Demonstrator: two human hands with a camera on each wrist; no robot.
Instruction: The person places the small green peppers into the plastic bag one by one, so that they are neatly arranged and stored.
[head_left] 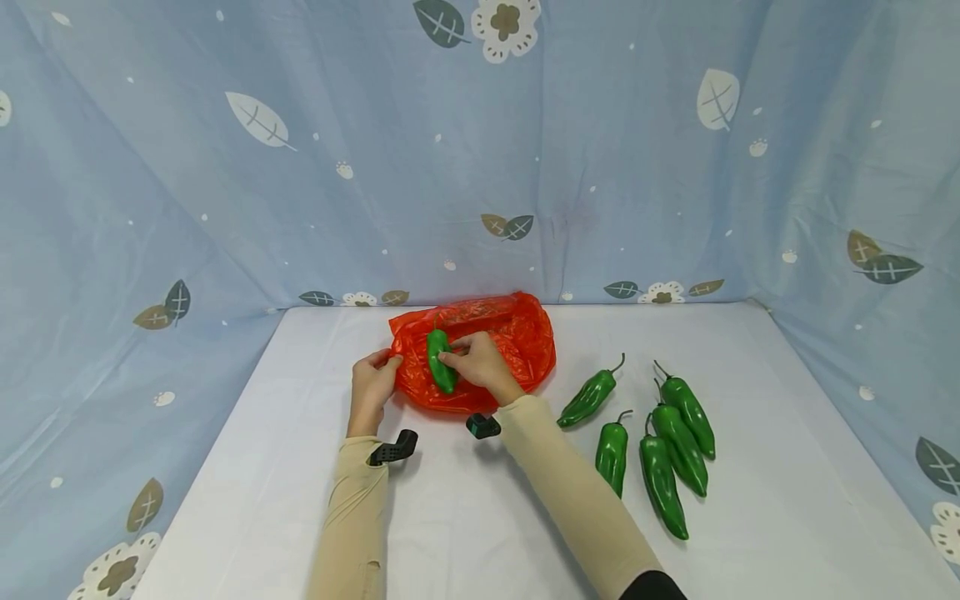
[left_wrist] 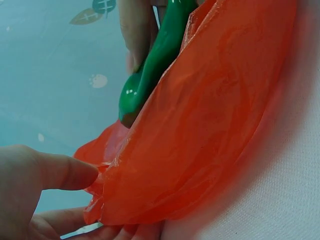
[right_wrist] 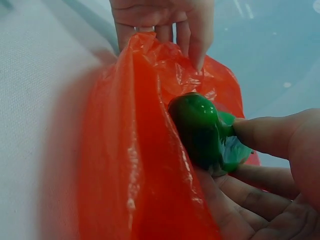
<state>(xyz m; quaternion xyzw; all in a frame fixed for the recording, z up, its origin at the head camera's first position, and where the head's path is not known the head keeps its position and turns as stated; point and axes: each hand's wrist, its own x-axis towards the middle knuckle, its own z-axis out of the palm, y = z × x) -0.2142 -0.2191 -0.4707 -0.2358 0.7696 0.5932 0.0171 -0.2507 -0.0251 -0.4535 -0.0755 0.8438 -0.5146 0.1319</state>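
Observation:
A red plastic bag (head_left: 525, 333) lies at the far side of the table with its mouth spread. The left hand (head_left: 372, 385) pinches the bag's left edge between thumb and fingers, as the left wrist view also shows. Over the opening, the right hand (head_left: 482, 365) holds a green chili pepper (head_left: 439, 363) between thumb and fingers. In the right wrist view this pepper (right_wrist: 197, 130) sits just at the bag's rim, its near end toward the camera. The bag's folds hide most of its inside.
Right of the bag lie several more green peppers: one (head_left: 590, 398) nearest it, one (head_left: 612, 454) beside the right sleeve, and a group (head_left: 678, 450) farther right. A white cloth covers the table (head_left: 795, 500). A blue patterned curtain (head_left: 637, 167) stands behind it.

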